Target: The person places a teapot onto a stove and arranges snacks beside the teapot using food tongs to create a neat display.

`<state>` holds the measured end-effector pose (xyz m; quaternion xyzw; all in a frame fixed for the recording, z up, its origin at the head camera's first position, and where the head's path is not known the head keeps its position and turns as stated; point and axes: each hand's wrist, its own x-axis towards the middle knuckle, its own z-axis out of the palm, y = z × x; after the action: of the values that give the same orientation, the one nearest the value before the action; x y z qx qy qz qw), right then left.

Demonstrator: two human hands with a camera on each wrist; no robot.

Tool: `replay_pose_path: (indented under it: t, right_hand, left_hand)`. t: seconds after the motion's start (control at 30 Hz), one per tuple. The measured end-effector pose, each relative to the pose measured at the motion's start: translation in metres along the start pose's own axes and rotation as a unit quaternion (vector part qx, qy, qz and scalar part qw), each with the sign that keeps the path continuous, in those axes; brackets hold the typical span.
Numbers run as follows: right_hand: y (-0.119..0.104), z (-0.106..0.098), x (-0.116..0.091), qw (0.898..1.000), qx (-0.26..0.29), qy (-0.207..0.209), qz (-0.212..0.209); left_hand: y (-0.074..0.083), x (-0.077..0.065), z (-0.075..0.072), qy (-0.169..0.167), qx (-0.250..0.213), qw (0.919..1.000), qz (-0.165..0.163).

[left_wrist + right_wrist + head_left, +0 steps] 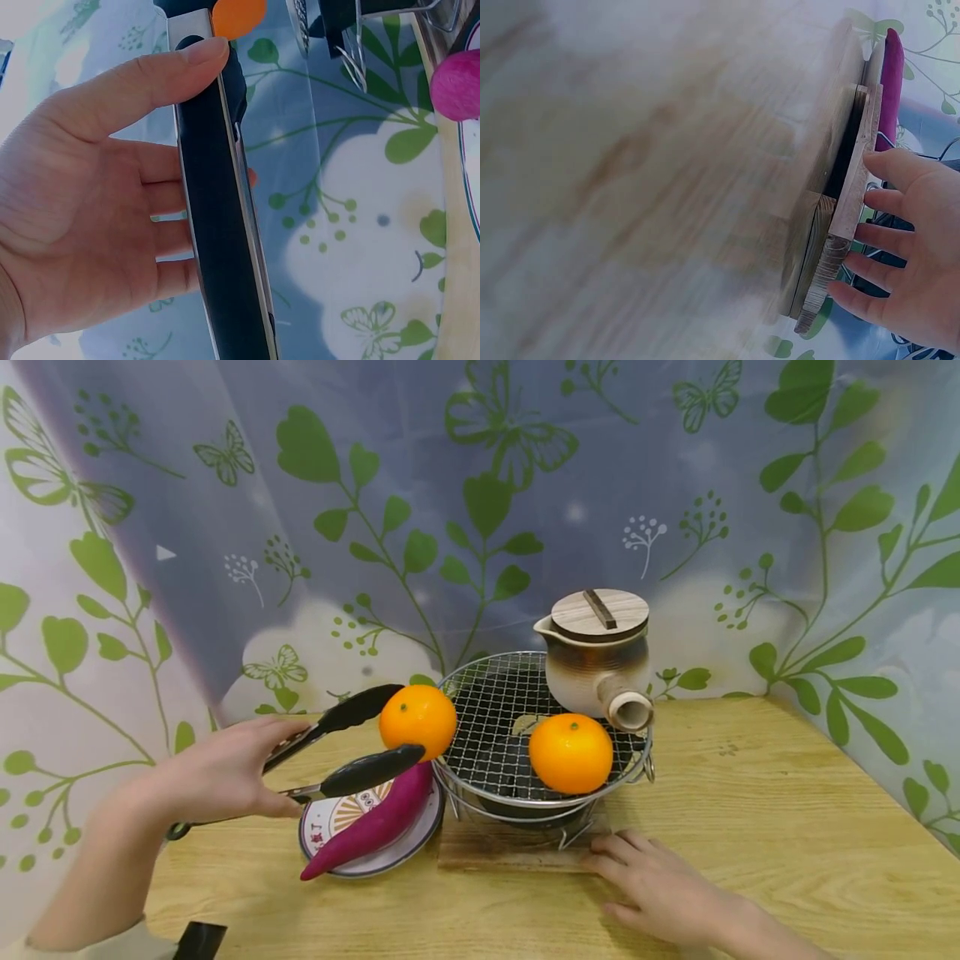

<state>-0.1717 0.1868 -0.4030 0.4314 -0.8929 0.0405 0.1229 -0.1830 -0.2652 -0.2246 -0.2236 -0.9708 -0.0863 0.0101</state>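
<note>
In the head view my left hand grips black-and-steel tongs, thumb on one arm and fingers on the other. The tips of the tongs pinch an orange at the left rim of the round wire grill. Another orange sits on the front right of the mesh. Beneath the tongs a purple sweet potato lies on a patterned plate. My right hand rests with fingers extended at the right front corner of the wooden board under the grill; the right wrist view shows its fingertips at the board's edge.
A clay teapot with a wooden lid stands at the back right of the grill, its hollow side handle pointing forward. Behind the wooden table hangs a cloth printed with leaves and butterflies.
</note>
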Motion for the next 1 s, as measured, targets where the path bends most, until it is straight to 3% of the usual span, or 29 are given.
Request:
replay_pose_path:
  t: [0.63,1.0]
  right_hand:
    - [-0.001,0.002,-0.001,1.000,-0.009,0.021,-0.005]
    - [-0.001,0.002,-0.001,0.999,-0.014,0.028,-0.009]
  left_hand:
    - [0.040,0.020,-0.008,-0.008,0.039,0.9982,0.046]
    - [0.051,0.022,-0.006,-0.003,0.050,0.9964,0.068]
